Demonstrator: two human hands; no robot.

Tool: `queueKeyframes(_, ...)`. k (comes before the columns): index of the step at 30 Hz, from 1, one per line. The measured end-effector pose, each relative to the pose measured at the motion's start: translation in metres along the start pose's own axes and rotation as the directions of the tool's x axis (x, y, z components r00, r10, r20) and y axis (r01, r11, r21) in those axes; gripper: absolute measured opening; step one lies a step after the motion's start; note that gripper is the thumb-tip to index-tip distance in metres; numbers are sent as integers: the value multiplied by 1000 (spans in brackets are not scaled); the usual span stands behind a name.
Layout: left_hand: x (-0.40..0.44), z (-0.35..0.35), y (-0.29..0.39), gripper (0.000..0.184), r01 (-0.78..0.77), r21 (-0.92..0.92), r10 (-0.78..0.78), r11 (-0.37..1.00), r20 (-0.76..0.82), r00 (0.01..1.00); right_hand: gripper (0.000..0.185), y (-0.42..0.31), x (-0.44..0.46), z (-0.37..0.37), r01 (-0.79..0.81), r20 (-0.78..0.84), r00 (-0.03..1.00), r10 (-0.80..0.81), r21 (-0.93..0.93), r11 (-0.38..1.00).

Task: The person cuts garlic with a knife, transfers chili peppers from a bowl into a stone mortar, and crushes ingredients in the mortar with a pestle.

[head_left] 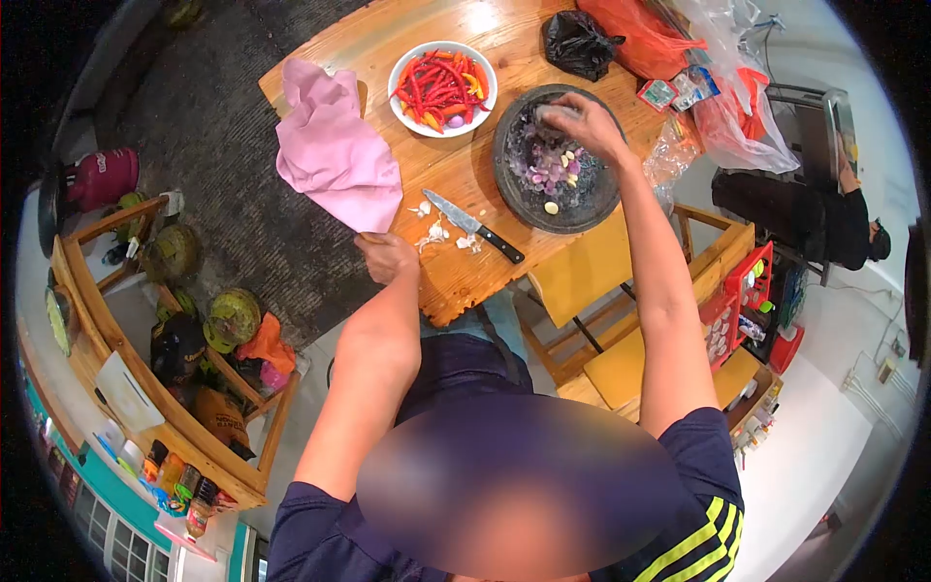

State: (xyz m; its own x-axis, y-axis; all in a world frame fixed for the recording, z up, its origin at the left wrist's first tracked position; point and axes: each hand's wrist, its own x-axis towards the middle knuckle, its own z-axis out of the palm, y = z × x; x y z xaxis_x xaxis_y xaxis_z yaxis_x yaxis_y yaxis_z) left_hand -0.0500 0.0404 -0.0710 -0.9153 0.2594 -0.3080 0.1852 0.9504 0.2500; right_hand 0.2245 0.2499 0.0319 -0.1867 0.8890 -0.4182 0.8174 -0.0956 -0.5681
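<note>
My right hand (pixel 588 126) is closed around a grey stone pestle (pixel 553 113), mostly hidden by the fingers, inside a dark stone mortar (pixel 504 179). Chopped shallots (pixel 551 175) and pale garlic cloves (pixel 551 208) lie in the mortar. At the table's left edge, my left hand (pixel 388 256) has its fingers closed on the lower corner of a pink cloth (pixel 335 145). Between the hands, a knife (pixel 475 227) with a black handle rests on the wooden table (pixel 456 286) beside garlic skins (pixel 436 235).
A white bowl (pixel 394 107) of red chillies stands behind the knife. Black (pixel 580 46) and red plastic bags (pixel 640 39) sit at the far right of the table. A yellow-topped stool (pixel 580 276) is near the front edge. Another person (pixel 810 218) is at the right.
</note>
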Motion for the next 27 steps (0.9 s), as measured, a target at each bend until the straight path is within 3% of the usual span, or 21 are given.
queueKeyframes(1,-1,0,-2,38,-7,-4,7,1000,-13,1000,39,-1,3,2,-15,-14,1000,15,51,999)
queueKeyframes(4,1,2,-1,38,-25,4,25,1000,-30,999,41,-14,1,11,145,-48,987,-153,-143,979)
queueKeyframes(8,-1,-1,1,38,-11,28,11,1000,-3,1000,46,-36,-22,13,242,230,962,-150,-457,856)
queueKeyframes(11,-1,-1,0,38,-22,-5,22,1000,-25,999,46,-21,-25,5,100,127,991,-46,-467,879)
queueKeyframes(14,-1,-4,1,38,-17,-14,17,1000,-16,1000,48,6,-16,-2,-57,-107,994,36,-195,979)
queueKeyframes(15,-3,-5,2,38,-18,-11,18,1000,-3,1000,48,4,-15,-4,-146,-94,986,138,-78,986)
queueKeyframes(19,1,0,-2,37,-19,-10,19,1000,-10,1000,43,4,-17,29,-45,-250,968,21,-93,995)
queueKeyframes(20,1,0,-1,37,-16,0,16,1000,-6,1000,43,-9,-25,37,-143,-214,971,104,-175,974)
queueKeyframes(22,1,0,-3,36,-18,15,18,1000,-2,1000,42,-24,-37,47,-174,-168,978,123,-336,926)
queueKeyframes(25,1,1,-2,36,-27,7,27,1000,-4,1000,39,6,-20,32,-190,-39,982,187,-93,977)
queueKeyframes(27,3,2,-3,35,-34,-6,34,999,-2,999,38,10,-25,50,-111,-162,984,80,-193,975)
